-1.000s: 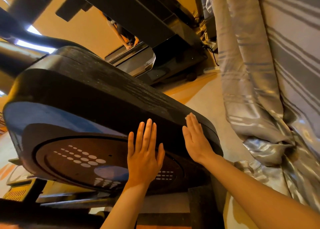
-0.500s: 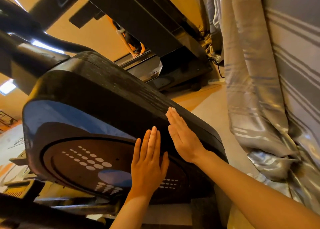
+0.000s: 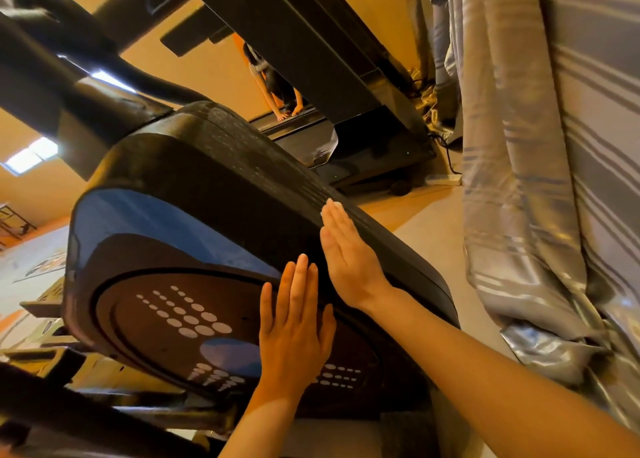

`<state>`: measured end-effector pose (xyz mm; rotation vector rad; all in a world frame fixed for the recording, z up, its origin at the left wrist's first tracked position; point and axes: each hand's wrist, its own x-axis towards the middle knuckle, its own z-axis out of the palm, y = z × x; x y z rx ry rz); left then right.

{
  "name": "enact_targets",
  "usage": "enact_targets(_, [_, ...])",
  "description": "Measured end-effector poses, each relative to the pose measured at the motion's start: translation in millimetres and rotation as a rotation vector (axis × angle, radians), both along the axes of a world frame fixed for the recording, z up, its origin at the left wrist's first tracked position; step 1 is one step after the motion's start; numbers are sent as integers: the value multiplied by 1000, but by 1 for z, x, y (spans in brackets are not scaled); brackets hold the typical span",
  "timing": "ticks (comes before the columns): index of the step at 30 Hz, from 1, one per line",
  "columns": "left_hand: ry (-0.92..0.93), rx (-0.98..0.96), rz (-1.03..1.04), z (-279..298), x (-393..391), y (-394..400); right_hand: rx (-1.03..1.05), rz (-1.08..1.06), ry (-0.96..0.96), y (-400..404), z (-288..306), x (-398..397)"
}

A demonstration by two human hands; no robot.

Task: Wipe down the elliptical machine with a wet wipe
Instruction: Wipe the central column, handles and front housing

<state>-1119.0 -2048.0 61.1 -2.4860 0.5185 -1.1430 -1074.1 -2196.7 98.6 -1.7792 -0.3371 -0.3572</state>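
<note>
While the big black elliptical machine (image 3: 194, 222) fills the middle of the frame, the left hand (image 3: 294, 333) lies flat on its round side, fingers straight and together. The right hand (image 3: 346, 257) presses flat on its top edge. No wipe shows.

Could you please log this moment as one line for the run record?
left hand flat on flywheel housing side | right hand flat on its top edge | wet wipe: not visible | striped curtain at right
</note>
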Motion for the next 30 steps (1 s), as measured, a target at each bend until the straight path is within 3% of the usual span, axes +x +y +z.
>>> enact_targets(5, [-24,-7,-6,11,-1,11,-69,65,-153,-6,-7,1])
enact_targets(11, [-12,3,2,20,0,15,-32,-100,196,-30,-68,-10])
enact_targets(14, [-6,1,-13,21,0,16,-7,-151,261,-25,-64,-6])
enact_targets(21, [9,-17,-71,21,4,21,-35,45,-118,4,12,14])
enact_targets(25, [12,-13,-85,24,3,22,-79,136,-281,-10,4,15])
enact_targets(30, [-23,-50,-91,40,2,18,-133,190,-304,-29,-19,12])
